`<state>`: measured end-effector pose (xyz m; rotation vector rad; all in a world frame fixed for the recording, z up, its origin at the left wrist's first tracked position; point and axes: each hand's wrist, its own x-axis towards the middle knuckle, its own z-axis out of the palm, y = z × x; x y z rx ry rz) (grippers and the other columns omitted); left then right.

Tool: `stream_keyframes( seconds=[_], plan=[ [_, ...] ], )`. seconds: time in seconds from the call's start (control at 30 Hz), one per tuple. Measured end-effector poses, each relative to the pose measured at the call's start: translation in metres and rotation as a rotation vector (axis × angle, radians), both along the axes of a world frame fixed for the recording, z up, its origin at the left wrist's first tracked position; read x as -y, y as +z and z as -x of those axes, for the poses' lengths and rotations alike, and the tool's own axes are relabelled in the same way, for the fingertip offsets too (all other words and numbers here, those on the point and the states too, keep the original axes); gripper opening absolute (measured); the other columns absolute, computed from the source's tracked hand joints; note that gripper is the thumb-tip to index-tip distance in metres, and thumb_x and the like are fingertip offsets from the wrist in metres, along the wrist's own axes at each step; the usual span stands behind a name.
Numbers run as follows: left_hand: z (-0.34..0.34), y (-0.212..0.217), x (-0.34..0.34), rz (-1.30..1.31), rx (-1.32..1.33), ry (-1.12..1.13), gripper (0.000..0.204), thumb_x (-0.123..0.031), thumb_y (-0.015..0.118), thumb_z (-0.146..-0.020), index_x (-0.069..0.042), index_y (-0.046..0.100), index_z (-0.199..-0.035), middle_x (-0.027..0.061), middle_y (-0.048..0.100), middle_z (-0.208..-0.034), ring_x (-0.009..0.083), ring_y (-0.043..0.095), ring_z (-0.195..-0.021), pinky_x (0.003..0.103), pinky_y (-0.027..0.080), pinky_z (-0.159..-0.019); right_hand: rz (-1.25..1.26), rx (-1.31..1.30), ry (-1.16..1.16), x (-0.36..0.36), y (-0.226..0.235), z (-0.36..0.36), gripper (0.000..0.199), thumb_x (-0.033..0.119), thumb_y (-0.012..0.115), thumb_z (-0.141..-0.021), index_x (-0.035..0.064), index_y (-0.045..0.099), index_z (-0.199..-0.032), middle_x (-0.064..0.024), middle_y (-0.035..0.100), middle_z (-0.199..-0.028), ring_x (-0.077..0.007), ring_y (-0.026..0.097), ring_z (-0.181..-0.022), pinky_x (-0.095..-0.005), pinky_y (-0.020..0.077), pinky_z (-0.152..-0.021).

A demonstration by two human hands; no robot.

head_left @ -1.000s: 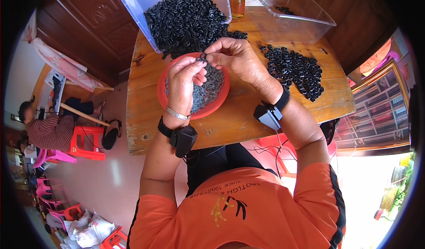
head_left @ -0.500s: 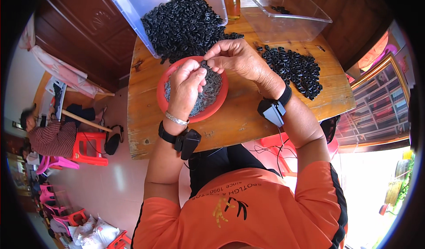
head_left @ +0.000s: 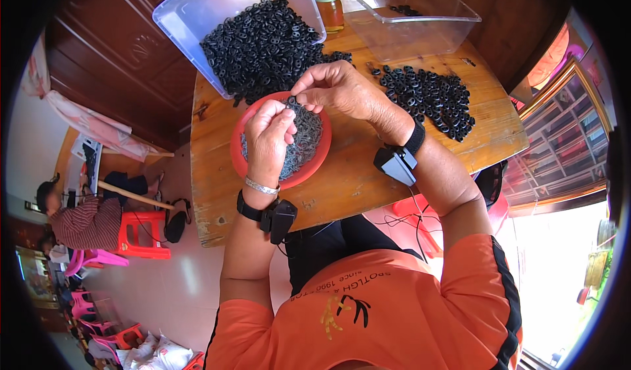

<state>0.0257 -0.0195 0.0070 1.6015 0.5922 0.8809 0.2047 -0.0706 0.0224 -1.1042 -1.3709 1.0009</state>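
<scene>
Pinching a small dark piece between their fingertips, the left hand (head_left: 269, 136) and right hand (head_left: 338, 90) meet above the round red plastic bowl (head_left: 238, 153) of thin grey rings. Beyond the hands, a tilted clear plastic tub (head_left: 190, 11) spills black rubber rings (head_left: 263, 44); more black rings (head_left: 430, 97) lie right of the right hand on the wooden table (head_left: 355, 179).

A bowl (head_left: 244, 163) is sitting on the surface (head_left: 355, 179) in front of the person. Behind it, a tub (head_left: 190, 15) is lying tilted, spilling rings (head_left: 263, 44). To the right, a ring pile (head_left: 430, 97) is resting before an upright bin (head_left: 420, 31).
</scene>
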Motion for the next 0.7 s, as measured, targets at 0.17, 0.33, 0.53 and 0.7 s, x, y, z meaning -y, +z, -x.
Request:
stream_keyframes(
  seconds=[0.17, 0.33, 0.53, 0.7],
  plan=[
    [0.0005, -0.0007, 0.0005, 0.020, 0.021, 0.019, 0.013, -0.010, 0.055, -0.087, -0.003, 0.056, -0.077, 0.0005, 0.053, -0.062, 0.0049, 0.045, -0.051, 0.019, 0.037, -0.047, -0.010, -0.040, -0.003, -0.0024, -0.0030, 0.0027, 0.011, 0.008, 0.065, -0.085, 0.0023, 0.066, -0.093, 0.0002, 0.064, -0.078, -0.0058, 0.058, -0.071, -0.0210, 0.0494, -0.066],
    [0.0000, -0.0029, 0.0001, 0.037, 0.040, 0.036, 0.013, -0.010, 0.054, -0.087, -0.003, 0.055, -0.075, 0.0005, 0.053, -0.062, 0.0048, 0.045, -0.051, 0.018, 0.037, -0.047, -0.017, -0.051, 0.003, -0.0029, -0.0048, 0.0024, 0.010, 0.007, 0.064, -0.085, 0.0022, 0.066, -0.094, 0.0000, 0.064, -0.078, -0.0061, 0.058, -0.071, -0.0211, 0.0496, -0.067],
    [0.0003, -0.0026, -0.0008, 0.032, 0.016, 0.039, 0.014, -0.009, 0.054, -0.086, -0.002, 0.055, -0.074, 0.0003, 0.052, -0.062, 0.0046, 0.045, -0.051, 0.018, 0.037, -0.046, -0.012, -0.017, -0.015, -0.0017, -0.0042, 0.0043, 0.011, 0.005, 0.063, -0.086, 0.0017, 0.066, -0.095, -0.0009, 0.064, -0.081, -0.0063, 0.058, -0.072, -0.0209, 0.0498, -0.068],
    [-0.0008, -0.0024, 0.0004, 0.044, 0.012, 0.043, 0.014, -0.009, 0.053, -0.086, -0.002, 0.055, -0.074, 0.0003, 0.052, -0.061, 0.0046, 0.045, -0.050, 0.019, 0.037, -0.046, -0.020, -0.021, -0.027, -0.0020, -0.0056, 0.0046, 0.010, 0.005, 0.063, -0.085, 0.0020, 0.066, -0.095, -0.0008, 0.064, -0.080, -0.0061, 0.058, -0.072, -0.0208, 0.0499, -0.068]
  ],
)
